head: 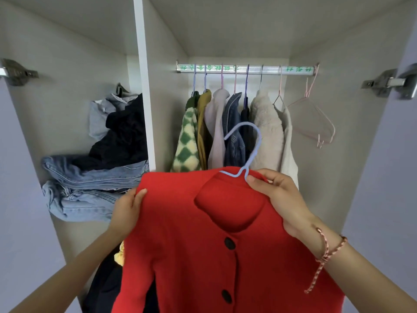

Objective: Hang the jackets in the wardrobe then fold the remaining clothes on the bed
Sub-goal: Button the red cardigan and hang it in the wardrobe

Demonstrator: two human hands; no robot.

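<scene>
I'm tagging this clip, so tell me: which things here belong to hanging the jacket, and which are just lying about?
Job: red jacket, blue hanger, rail, left hand, right hand.
Lying about: jeans, dark clothes, pink hangers.

There are seven hung garments (266, 125), two empty pink hangers (333, 131), one red jacket (185, 233) and two hands (281, 199).

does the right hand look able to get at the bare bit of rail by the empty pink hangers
Probably yes. The right hand grips the blue hanger carrying the red jacket, lower than the rail. Nothing stands between it and the bare stretch beside the empty pink hangers.
</scene>
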